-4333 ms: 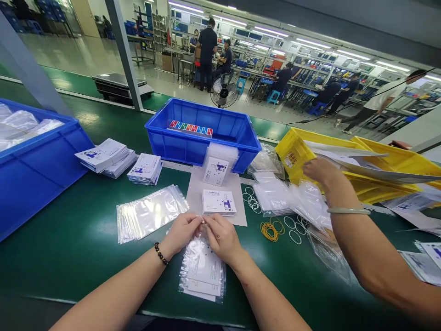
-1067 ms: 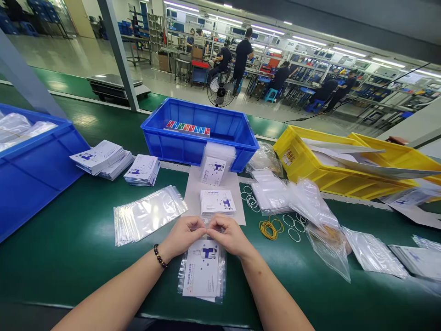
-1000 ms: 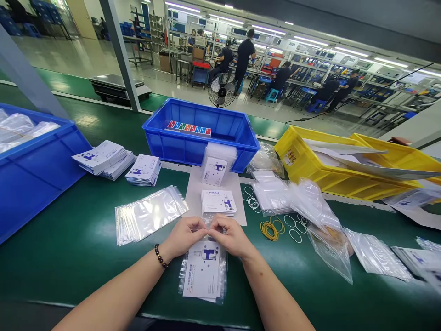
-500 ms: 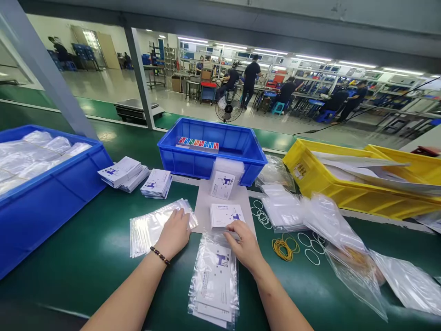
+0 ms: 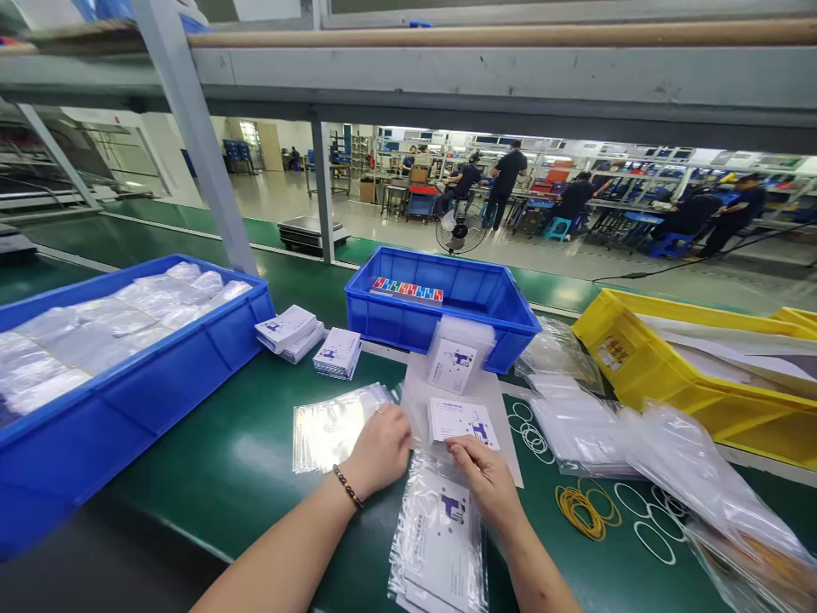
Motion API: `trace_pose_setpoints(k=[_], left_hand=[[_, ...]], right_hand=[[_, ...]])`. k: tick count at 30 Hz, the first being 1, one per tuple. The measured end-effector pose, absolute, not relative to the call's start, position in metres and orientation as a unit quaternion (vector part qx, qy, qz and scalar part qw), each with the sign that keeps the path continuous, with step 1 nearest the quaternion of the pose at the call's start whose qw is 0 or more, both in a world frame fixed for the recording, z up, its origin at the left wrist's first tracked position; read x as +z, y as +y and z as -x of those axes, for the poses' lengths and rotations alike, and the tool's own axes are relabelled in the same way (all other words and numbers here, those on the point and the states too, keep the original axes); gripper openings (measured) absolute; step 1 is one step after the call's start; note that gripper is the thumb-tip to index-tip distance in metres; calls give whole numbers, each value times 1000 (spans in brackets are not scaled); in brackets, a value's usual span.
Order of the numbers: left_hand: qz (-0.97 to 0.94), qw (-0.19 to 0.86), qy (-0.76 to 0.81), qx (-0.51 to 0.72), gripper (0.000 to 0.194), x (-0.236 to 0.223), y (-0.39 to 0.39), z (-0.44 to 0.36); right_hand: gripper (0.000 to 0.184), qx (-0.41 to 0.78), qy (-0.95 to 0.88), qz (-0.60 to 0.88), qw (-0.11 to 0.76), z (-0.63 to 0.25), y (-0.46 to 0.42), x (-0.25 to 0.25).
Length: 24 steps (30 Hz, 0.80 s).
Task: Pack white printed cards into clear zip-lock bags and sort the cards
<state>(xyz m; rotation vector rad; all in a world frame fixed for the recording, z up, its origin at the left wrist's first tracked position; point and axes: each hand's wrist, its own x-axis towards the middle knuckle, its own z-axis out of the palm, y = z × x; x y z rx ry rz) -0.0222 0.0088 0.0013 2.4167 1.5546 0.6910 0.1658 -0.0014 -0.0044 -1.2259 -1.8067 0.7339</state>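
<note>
My left hand (image 5: 381, 447) lies on the right end of a fanned stack of empty clear zip bags (image 5: 328, 430). Its fingers are curled and pinch one clear bag that lifts off toward the middle. My right hand (image 5: 486, 478) rests over a pile of filled bags with printed cards inside (image 5: 442, 541). Its fingertips are closed on the near edge of the top card of a small stack of white printed cards (image 5: 460, 420), which sits on a grey sheet (image 5: 504, 443).
A blue bin with filled bags (image 5: 128, 400) is at the left, and a second blue bin (image 5: 440, 328) is behind the cards. A yellow bin (image 5: 664, 383) is at the right. Card piles (image 5: 290, 330), rubber bands (image 5: 580, 509) and loose plastic bags (image 5: 689, 477) lie around. People work far behind.
Both hands left the bag they were pinching shut; it now lies on the filled pile. My left hand went to the empty bags, my right to the card stack. My head tilted up.
</note>
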Motion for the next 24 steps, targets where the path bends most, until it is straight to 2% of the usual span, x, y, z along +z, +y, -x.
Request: trace_pose_setpoints(k=[3,7,9,12,15,18,20,24], left_hand=[[-862,171,399,261,12,-2,0,11],[-789,372,406,273,11,-4,-2,4],[-727,436,447,285,19,-3,1,5],[-660,479,496,298,34,-2,6,7],[-606,510,524,312,33,-4,10,8],[-583,508,540,333,26,-5,10,8],[-579,497,546,346,22,-5,9,8],[-583,486,542,361,24,-2,6,7]], right_hand=[[40,342,-700,525,342,-154,-2,-12],[38,171,-746,563,313,-150,-3,-30],[41,88,-773,547,309,-152,-4,-40],[41,30,-819,493,293,-153,-4,-51],[39,16,-825,475,305,-148,-4,-53],[37,59,-799,487,349,-140,-7,-42],[34,113,-785,500,349,-137,-9,-30],[36,171,-741,537,365,-134,-16,-15]])
